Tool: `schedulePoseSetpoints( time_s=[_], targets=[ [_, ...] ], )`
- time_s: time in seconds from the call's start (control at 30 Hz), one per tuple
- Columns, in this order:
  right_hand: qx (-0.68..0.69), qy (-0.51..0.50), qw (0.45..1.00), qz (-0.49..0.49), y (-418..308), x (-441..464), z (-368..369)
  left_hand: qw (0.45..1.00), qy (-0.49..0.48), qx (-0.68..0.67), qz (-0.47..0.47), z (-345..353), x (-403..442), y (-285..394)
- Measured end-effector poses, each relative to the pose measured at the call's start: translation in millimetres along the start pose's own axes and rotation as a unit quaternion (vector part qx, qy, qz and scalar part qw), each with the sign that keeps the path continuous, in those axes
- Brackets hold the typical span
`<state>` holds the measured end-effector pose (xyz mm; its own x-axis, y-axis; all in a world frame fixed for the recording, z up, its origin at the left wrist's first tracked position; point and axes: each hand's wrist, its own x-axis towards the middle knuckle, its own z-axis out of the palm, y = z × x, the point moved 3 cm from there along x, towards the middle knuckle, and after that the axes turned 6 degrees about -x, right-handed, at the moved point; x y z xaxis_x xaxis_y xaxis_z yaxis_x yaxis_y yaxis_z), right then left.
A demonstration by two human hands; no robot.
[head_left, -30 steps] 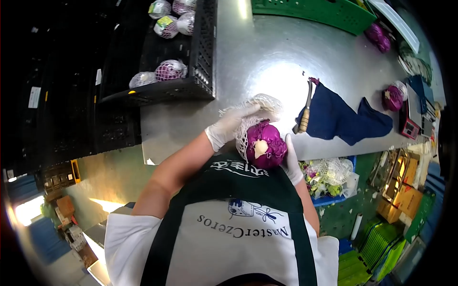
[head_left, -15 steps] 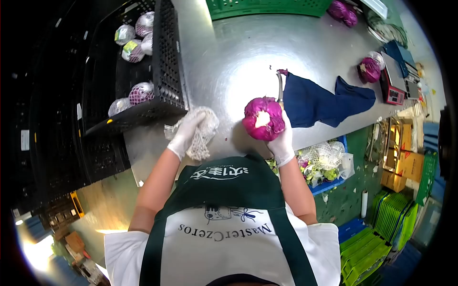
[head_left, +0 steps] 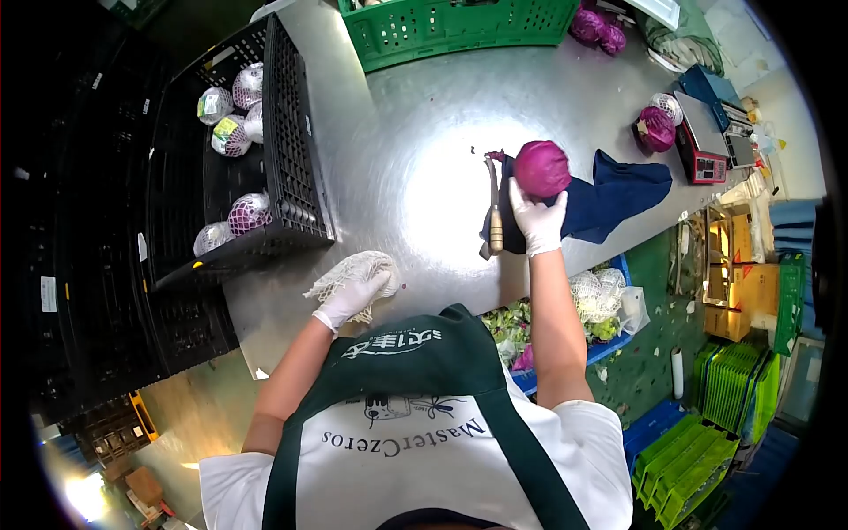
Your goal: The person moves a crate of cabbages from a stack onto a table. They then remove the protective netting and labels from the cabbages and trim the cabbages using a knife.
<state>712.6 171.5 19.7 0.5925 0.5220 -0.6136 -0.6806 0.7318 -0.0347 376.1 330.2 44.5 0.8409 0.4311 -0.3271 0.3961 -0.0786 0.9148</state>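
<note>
Over the dark blue cloth (head_left: 618,190) is a round red cabbage (head_left: 541,168), with the thumb and fingers of my gloved right hand (head_left: 539,223) gripping its near side. Whether the cabbage touches the cloth I cannot tell. Just left of that hand lies a knife (head_left: 495,225) with a wooden handle and a narrow blade pointing away from me. My gloved left hand (head_left: 355,296) is closed on a bunched white foam net (head_left: 358,269) near the table's front edge; part of the net is hidden under the fingers.
Netted cabbages (head_left: 231,135) sit in a black crate (head_left: 296,132) on the left. A green crate (head_left: 459,35) stands at the back. On the right are a scale (head_left: 707,163) and another red cabbage (head_left: 656,130). A blue bin (head_left: 623,340) of trimmings stands below the table edge.
My right hand has carried the cabbage away and to the right, over the cloth, and its pale cut base no longer shows. The knife handle is now uncovered. My left hand still holds the net.
</note>
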Motion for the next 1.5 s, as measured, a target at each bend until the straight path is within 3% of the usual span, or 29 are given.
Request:
schedulePoseSetpoints(
  time_s=[0.07, 0.1, 0.17, 0.2, 0.23, 0.27, 0.3, 0.33, 0.37, 0.4, 0.43, 0.47, 0.5, 0.53, 0.57, 0.63, 0.67, 0.73, 0.77, 0.8, 0.83, 0.87, 0.93, 1.03, 1.2, 1.27, 1.33, 1.4, 1.5],
  targets=[
    [-0.059, -0.051, 0.996, -0.044, -7.8, -0.2, -3.2, 0.996, -0.026, 0.083, 0.015, 5.5, 2.5, 17.2],
    [-0.174, -0.136, 0.974, -0.041, 1.5, -12.6, 2.3, 0.994, -0.042, 0.099, 0.026, 18.2, 5.5, 31.3],
    [-0.415, -0.231, 0.878, 0.062, 40.0, -51.7, 12.8, 0.987, -0.061, 0.127, 0.080, 46.9, 12.3, 46.6],
    [-0.568, -0.246, 0.783, 0.053, 56.3, -71.3, 6.1, 0.984, -0.167, -0.014, -0.060, 63.1, 13.3, 63.2],
    [-0.702, -0.264, 0.661, 0.040, 72.0, -91.2, -0.6, 0.969, -0.222, 0.043, 0.094, 80.0, 27.1, 70.2],
    [-0.768, -0.274, 0.564, 0.130, 78.8, -108.3, -3.5, 0.953, -0.214, 0.073, 0.200, 91.4, 29.9, 73.8],
    [-0.752, -0.268, 0.593, 0.103, 72.5, -106.5, -20.7, 0.927, -0.276, 0.148, 0.207, 88.3, 30.2, 91.8],
    [-0.695, -0.237, 0.670, 0.107, 55.5, -108.8, -33.1, 0.889, -0.342, 0.217, 0.212, 83.3, 24.2, 119.6],
    [-0.736, -0.192, 0.645, 0.069, 33.8, -116.9, -31.4, 0.903, -0.346, 0.177, 0.183, 70.6, 14.0, 137.3],
    [-0.701, -0.203, 0.678, 0.086, 4.9, -115.6, -40.4, 0.913, -0.353, 0.134, 0.156, 58.6, 6.4, 145.6],
    [-0.716, -0.162, 0.674, 0.076, -21.6, -128.5, -37.3, 0.924, -0.303, 0.052, 0.230, 39.5, 2.9, 148.6],
    [-0.748, -0.139, 0.642, 0.094, -74.9, -118.9, -67.3, 0.936, -0.288, -0.010, 0.200, 5.8, 0.2, 163.7],
    [-0.819, -0.130, 0.554, 0.079, -117.1, -117.3, -85.7, 0.965, -0.211, -0.039, 0.154, -35.1, 0.4, 177.6],
    [-0.830, -0.024, 0.541, 0.133, -135.2, -136.5, -81.8, 0.987, -0.064, 0.008, 0.146, -75.9, 5.7, 183.1],
    [-0.951, -0.039, 0.301, 0.052, -191.4, -118.7, -121.2, 0.969, 0.029, 0.057, 0.238, -120.4, 16.0, 185.0],
    [-0.990, 0.135, 0.012, -0.046, -219.5, -135.1, -113.9, 0.960, 0.205, 0.111, 0.157, -209.8, 32.1, 165.3],
    [-0.939, 0.092, 0.303, -0.134, -235.3, -130.0, -125.1, 0.955, 0.244, 0.107, 0.127, -254.0, 44.6, 134.2],
    [-0.821, 0.164, 0.537, -0.104, -193.0, -142.4, -88.5, 0.957, 0.238, 0.143, -0.082, -306.6, 59.6, 69.4],
    [-0.847, 0.118, 0.494, -0.155, -176.1, -136.7, -84.2, 0.965, 0.180, 0.100, -0.163, -290.2, 44.8, 78.7],
    [-0.867, 0.070, 0.448, -0.207, -160.4, -127.3, -84.8, 0.950, 0.165, 0.141, -0.226, -291.6, 48.2, 33.8],
    [-0.880, 0.022, 0.398, -0.259, -140.9, -121.9, -78.2, 0.910, 0.146, 0.286, -0.260, -280.9, 49.9, 6.2],
    [-0.875, -0.013, 0.423, -0.237, -97.4, -130.5, -50.2, 0.849, 0.124, 0.424, -0.289, -272.6, 52.2, -6.2],
    [-0.792, -0.055, 0.575, -0.196, -55.9, -120.2, -44.8, 0.891, 0.066, 0.373, -0.248, -290.5, 69.1, -5.1],
    [-0.835, -0.122, 0.510, -0.168, -20.1, -112.1, -35.8, 0.931, 0.050, 0.240, -0.271, -306.2, 65.5, -4.1],
    [-0.825, -0.134, 0.529, -0.148, -5.1, -109.8, -38.2, 0.957, -0.050, 0.079, -0.274, -296.2, 44.4, -25.0],
    [-0.826, -0.137, 0.526, -0.150, 0.4, -109.2, -32.5, 0.947, -0.014, 0.121, -0.296, -287.6, 44.2, -4.4],
    [-0.824, -0.164, 0.518, -0.160, 4.5, -108.1, -29.7, 0.961, -0.043, 0.130, -0.239, -271.5, 44.3, 24.7],
    [-0.817, -0.192, 0.518, -0.168, 14.3, -110.0, -27.6, 0.965, 0.062, 0.145, -0.211, -297.0, 64.3, -50.0],
    [-0.823, -0.177, 0.518, -0.149, 16.3, -132.0, -23.8, 0.971, 0.095, 0.072, -0.207, -299.4, 41.1, -19.5]
  ],
)
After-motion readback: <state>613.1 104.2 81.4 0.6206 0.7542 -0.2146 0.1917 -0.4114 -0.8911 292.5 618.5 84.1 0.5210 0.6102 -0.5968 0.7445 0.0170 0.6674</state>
